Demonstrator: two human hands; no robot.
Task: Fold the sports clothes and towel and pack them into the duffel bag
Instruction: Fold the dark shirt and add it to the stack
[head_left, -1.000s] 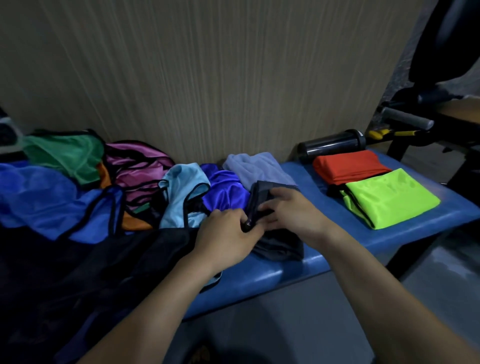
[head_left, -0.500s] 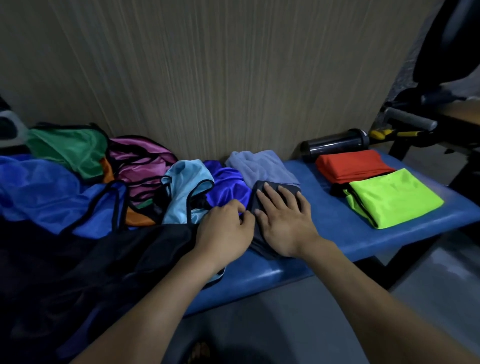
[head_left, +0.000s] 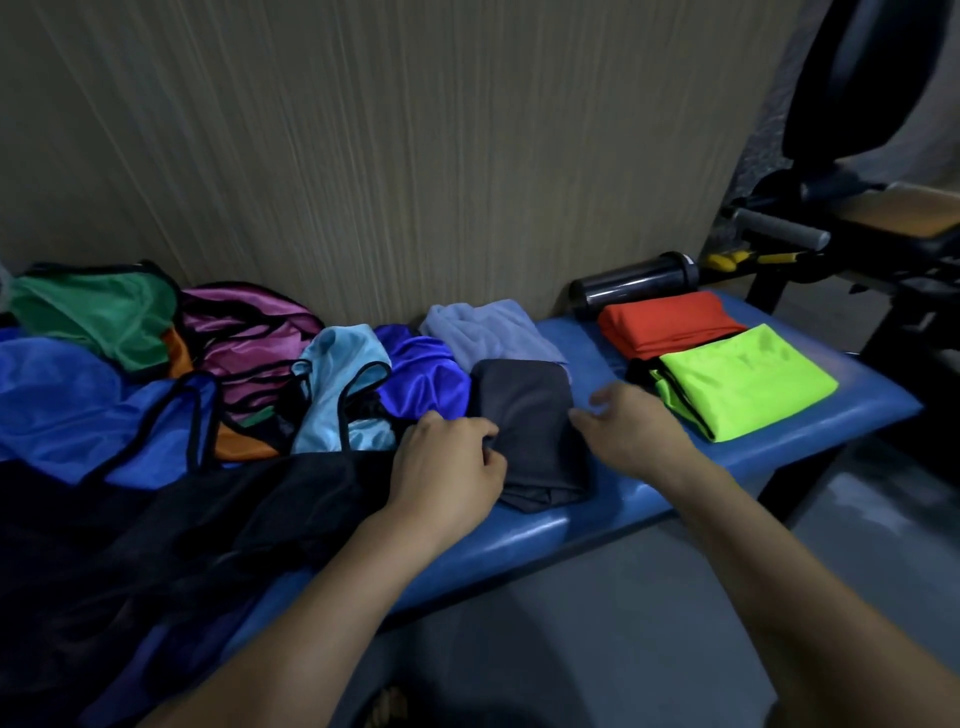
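Folded dark grey fabric garment (head_left: 530, 426) lies on our blue padded bench (head_left: 524, 535) between our hands, long axis running away from us, our left hand (head_left: 449, 467) pinching its left edge, our right hand (head_left: 631, 431) hovering loose-fingered just beside its right edge.

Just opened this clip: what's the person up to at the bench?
A person is folding sports clothes on a blue padded bench. The left hand grips the left edge of a folded dark grey garment; the right hand hovers open beside its right edge. A folded orange garment and neon green one lie to the right. Unfolded colourful clothes are heaped on the left.
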